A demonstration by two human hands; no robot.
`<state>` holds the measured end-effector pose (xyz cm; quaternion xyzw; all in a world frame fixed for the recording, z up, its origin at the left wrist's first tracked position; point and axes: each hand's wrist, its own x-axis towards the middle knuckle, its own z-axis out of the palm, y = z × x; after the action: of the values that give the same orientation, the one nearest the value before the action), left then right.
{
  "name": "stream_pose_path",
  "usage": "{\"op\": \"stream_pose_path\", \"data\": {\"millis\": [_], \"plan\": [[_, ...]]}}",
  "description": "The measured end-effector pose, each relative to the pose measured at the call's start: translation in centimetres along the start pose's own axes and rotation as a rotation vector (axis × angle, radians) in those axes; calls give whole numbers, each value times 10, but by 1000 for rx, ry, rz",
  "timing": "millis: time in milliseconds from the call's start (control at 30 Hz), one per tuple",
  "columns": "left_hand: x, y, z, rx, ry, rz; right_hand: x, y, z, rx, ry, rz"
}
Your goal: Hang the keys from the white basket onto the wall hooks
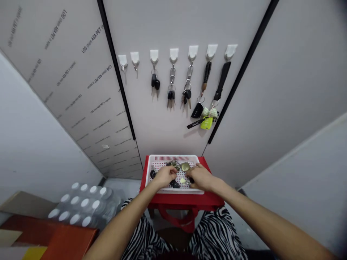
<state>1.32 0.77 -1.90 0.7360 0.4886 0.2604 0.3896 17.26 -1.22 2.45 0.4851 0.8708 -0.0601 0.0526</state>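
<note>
A white perforated tray rests on a red stool below a wall. Loose keys and fobs lie in it, among them a brass-coloured fob and black fobs. My left hand is inside the tray with its fingers curled down over the keys. My right hand reaches in from the right, fingers bent on the keys near the middle. What either hand holds is hidden.
Several white hooks line the wall; the two leftmost are bare, the others carry key bunches, one with a yellow-green fob. A shrink-wrapped pack of bottles and orange boxes lie at lower left.
</note>
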Motion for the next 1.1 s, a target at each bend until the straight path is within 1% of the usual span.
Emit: {"op": "stream_pose_path", "data": {"millis": [100, 167, 200, 300, 367, 433, 467, 533, 633, 700, 767, 833, 900, 967, 1033, 1100], "plan": [[-1, -2, -2, -31, 2, -11, 2, 1, 3, 68, -30, 20], [-1, -3, -2, -62, -6, -22, 5, 4, 4, 203, 16, 28], [0, -3, -2, -84, -15, -23, 6, 6, 4, 308, 55, 30], [0, -1, 0, -197, -70, -13, 13, 8, 2, 750, 184, 89], [-1, 1, 1, -301, -114, -20, 19, 5, 0, 1098, 262, 184], [-1, 3, 0, -402, -134, -46, 24, -1, -1, 1411, 339, 268], [-2, 4, 0, -447, -130, -58, 26, -5, -1, 1536, 372, 294], [-2, 5, -1, -524, -107, -61, 30, -12, -1, 1700, 422, 315], [-1, 5, -3, -589, -76, -4, 36, -22, 1, 1823, 476, 322], [0, 4, -4, -580, -56, 22, 40, -26, 1, 1872, 513, 338], [1, 4, -5, -539, -6, 31, 43, -28, 0, 1891, 557, 352], [1, 4, -7, -468, 107, 38, 45, -29, -2, 1884, 612, 359], [2, 4, -8, -374, 259, 56, 47, -31, -3, 1871, 660, 361], [2, 5, -10, -297, 401, 62, 48, -33, -3, 1849, 675, 363], [3, 5, -12, -267, 477, 57, 48, -33, -1, 1806, 662, 356], [3, 5, -15, -261, 497, 54, 47, -30, 0, 1712, 660, 368]]}}
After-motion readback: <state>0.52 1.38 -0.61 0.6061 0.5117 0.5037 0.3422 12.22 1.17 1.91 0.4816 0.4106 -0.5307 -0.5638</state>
